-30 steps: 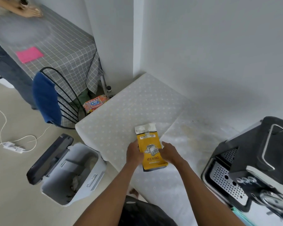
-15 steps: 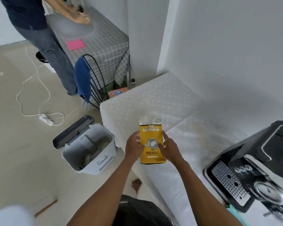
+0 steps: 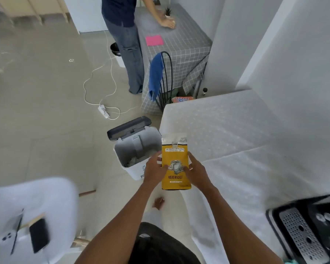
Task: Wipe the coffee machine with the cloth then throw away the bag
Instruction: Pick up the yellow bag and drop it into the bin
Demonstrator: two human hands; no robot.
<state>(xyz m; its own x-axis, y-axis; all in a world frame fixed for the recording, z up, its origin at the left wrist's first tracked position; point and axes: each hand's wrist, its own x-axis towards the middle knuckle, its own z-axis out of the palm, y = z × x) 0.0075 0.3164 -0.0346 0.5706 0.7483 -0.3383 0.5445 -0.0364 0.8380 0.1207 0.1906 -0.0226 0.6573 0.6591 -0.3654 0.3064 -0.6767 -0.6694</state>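
Fingers (image 3: 157, 156) of the left hand (image 3: 154, 169) curl round the left edge of the bag (image 3: 175, 149), thumb laid across its yellow front, and the fingers (image 3: 191, 159) of the right hand (image 3: 197, 175) clamp the opposite edge in the same way, so the bag is pinched between both hands. It stands upright in the air between the fingers, white top away from the person, printed face up towards them. Just left of the left fingers stands the bin (image 3: 135, 169) on the floor, its dark lid (image 3: 129, 127) tipped back and some rubbish showing inside. Beyond and to the right of the right fingers spreads the table (image 3: 236, 130) under a white dotted cover; the bag's top overlaps the table's near corner from where I look. Well to the right of the fingers and nearer the person, the coffee machine (image 3: 303, 233) sits at the table's end, its perforated drip tray showing. Below the bag a bare foot (image 3: 158, 203) rests on the floor. Far left of the fingers a phone (image 3: 39, 237) lies on a blurred white seat (image 3: 46, 197). Well beyond the fingers, a chair (image 3: 167, 73) carries a blue cloth (image 3: 155, 77), a pink cloth (image 3: 154, 40) lies on a checked table (image 3: 189, 46), another person (image 3: 130, 44) leans on it, and a power strip (image 3: 103, 111) trails cable over the floor.
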